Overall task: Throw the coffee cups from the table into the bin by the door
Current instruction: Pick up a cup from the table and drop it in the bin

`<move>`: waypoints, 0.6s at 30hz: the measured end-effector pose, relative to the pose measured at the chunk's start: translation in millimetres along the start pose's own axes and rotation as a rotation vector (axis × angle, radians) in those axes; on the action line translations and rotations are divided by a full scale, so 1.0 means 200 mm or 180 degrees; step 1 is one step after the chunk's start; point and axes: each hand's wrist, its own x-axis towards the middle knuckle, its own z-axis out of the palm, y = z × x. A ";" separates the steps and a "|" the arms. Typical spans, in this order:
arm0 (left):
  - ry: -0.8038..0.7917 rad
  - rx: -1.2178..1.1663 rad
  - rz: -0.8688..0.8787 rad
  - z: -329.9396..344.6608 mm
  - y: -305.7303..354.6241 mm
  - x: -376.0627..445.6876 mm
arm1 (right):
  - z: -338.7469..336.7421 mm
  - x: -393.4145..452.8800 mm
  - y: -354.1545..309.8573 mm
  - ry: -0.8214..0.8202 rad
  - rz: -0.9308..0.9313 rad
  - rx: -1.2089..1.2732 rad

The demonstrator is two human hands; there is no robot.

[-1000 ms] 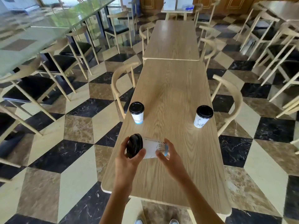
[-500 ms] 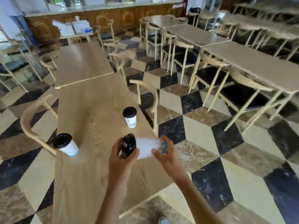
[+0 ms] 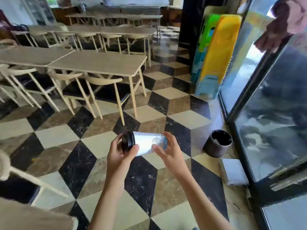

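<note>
Far to the left of the hands, pale wooden tables [image 3: 98, 63] with chairs [image 3: 106, 90] tucked under them stood on the checkered floor [image 3: 54, 135].

The left hand [image 3: 118, 157] was closed around the black lid [image 3: 127, 143] of a coffee cup [image 3: 147, 143], thumb on the near side of the lid and fingers curled behind it. The cup lay on its side in the air between the two hands, lid end pointing left and base pointing right, its white wall with a printed drawing facing up. It hung over the floor, touching no table.

The right hand [image 3: 169, 151] gripped the cup's base end, thumb on the near wall and fingers wrapped over the far side. So both hands grasped the one cup, one at each end, with its middle bare between them.

To the right of the right hand and a little beyond it, a dark round bin [image 3: 216, 146] stood open on the floor, well apart from the cup. A white box [image 3: 233, 171] lay just beside the bin on its near side. Right of both ran a glass door [image 3: 272, 117] in a black frame, with stacked coloured stools [image 3: 214, 52] farther back.
</note>
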 end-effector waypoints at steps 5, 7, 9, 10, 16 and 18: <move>-0.0618 -0.0058 -0.0036 0.82 -0.03 0.17 | -0.78 0.22 0.09 0.0594 0.0126 -0.0024; -0.0803 -0.0046 -0.0018 1.13 -0.04 0.23 | -1.07 0.30 0.11 0.0774 0.0172 -0.0063; -0.0949 0.0016 -0.0005 1.41 -0.06 0.28 | -1.33 0.37 0.14 0.0942 0.0231 -0.0073; -0.1006 0.0017 0.0011 1.54 -0.07 0.31 | -1.44 0.40 0.15 0.1015 0.0255 -0.0082; -0.1387 0.0106 -0.0111 2.14 -0.15 0.56 | -1.93 0.66 0.29 0.1398 0.0393 0.0009; -0.1496 0.0117 -0.0184 2.31 -0.20 0.68 | -2.04 0.79 0.36 0.1497 0.0423 0.0036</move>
